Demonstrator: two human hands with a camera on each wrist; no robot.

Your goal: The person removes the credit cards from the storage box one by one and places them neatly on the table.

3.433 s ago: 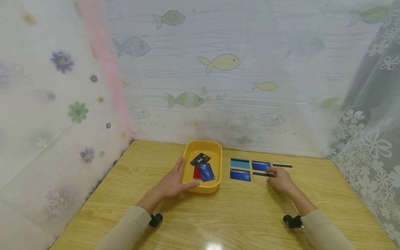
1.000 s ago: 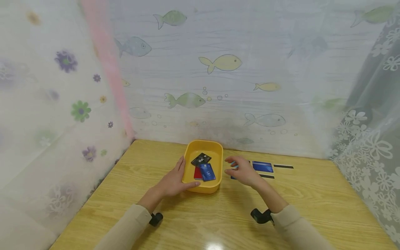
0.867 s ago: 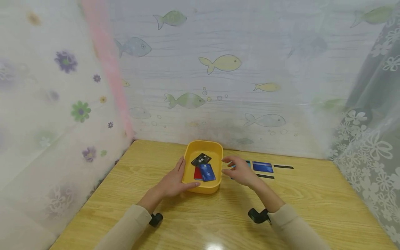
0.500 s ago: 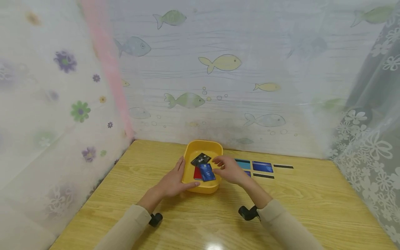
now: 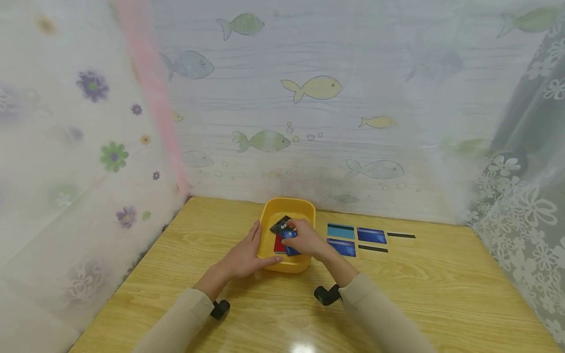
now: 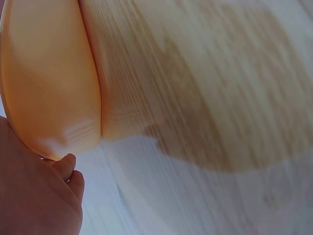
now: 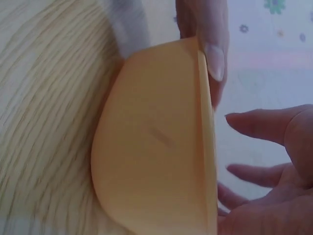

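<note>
My left hand (image 5: 240, 257) holds a yellow plastic bin (image 5: 293, 267) at its near left corner, thumb over the rim. In the left wrist view the fingers (image 6: 76, 183) lie against the bin's outer wall (image 6: 49, 73). My right hand (image 5: 309, 240) reaches over the bin from the right, thumb and fingers apart with nothing between them in the right wrist view. Below it a blue VIP card (image 5: 292, 251), partly hidden by that hand, overlaps a red card (image 5: 279, 245). A black VIP card (image 5: 279, 225) lies behind them, its right part covered by the fingers.
Right of the bin, cards lie in two rows on the wooden table (image 5: 265, 314): a turquoise card (image 5: 340, 233), a blue card (image 5: 372, 236), another blue card (image 5: 342, 247) and two pale black-striped cards (image 5: 372, 248). A fish-print curtain (image 5: 318, 157) hangs behind.
My right hand has left the pale card in the front row and moved left, past the turquoise card and over the bin's right rim to the blue VIP card. My left hand has stayed on the bin.
</note>
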